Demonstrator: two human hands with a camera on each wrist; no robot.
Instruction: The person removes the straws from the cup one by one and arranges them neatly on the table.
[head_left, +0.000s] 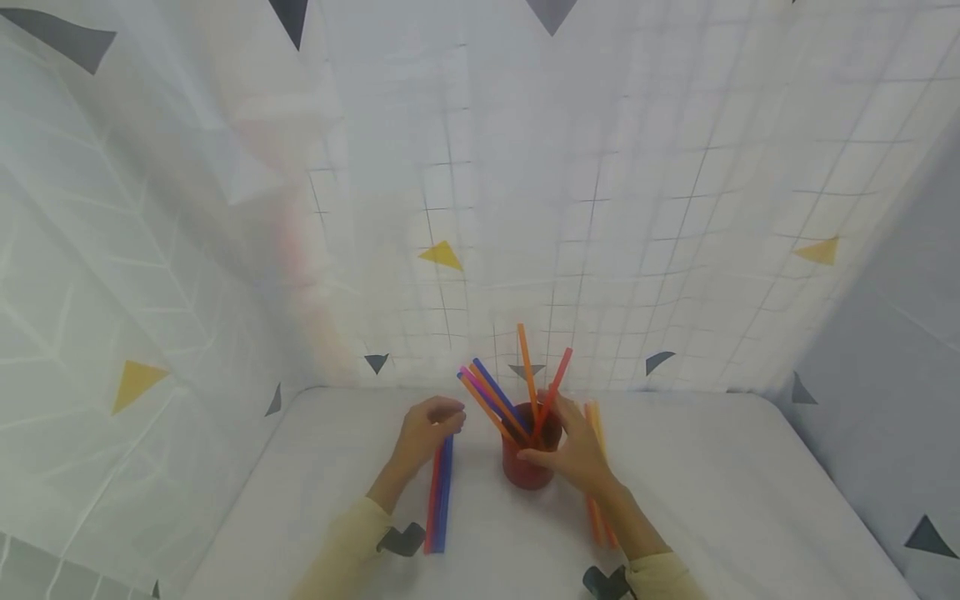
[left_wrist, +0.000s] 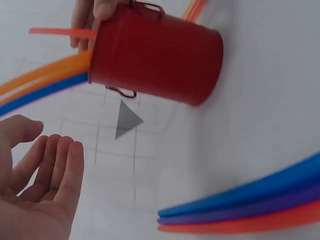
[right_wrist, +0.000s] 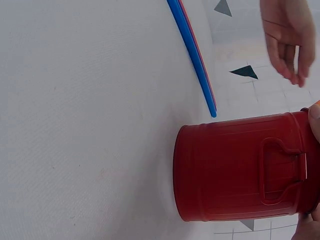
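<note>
A red metal pail [head_left: 527, 468] with small wire handles stands on the white table, holding several coloured straw-like sticks [head_left: 491, 398] in orange, blue, pink and red. My right hand [head_left: 576, 454] grips the pail by its upper rim, thumb on the near side and fingers round the far side. To the pail's left, my left hand [head_left: 426, 429] hovers with fingers bent toward the thumb and nothing between them. Under and in front of it lie blue, purple and red sticks [left_wrist: 240, 207] side by side on the table.
Orange and yellow sticks [head_left: 597, 512] lie right of the pail, partly hidden by my right forearm. A white sheet [head_left: 600, 208] with grid lines and triangles rises behind the table [head_left: 720, 483], and more sheeting hangs on both sides.
</note>
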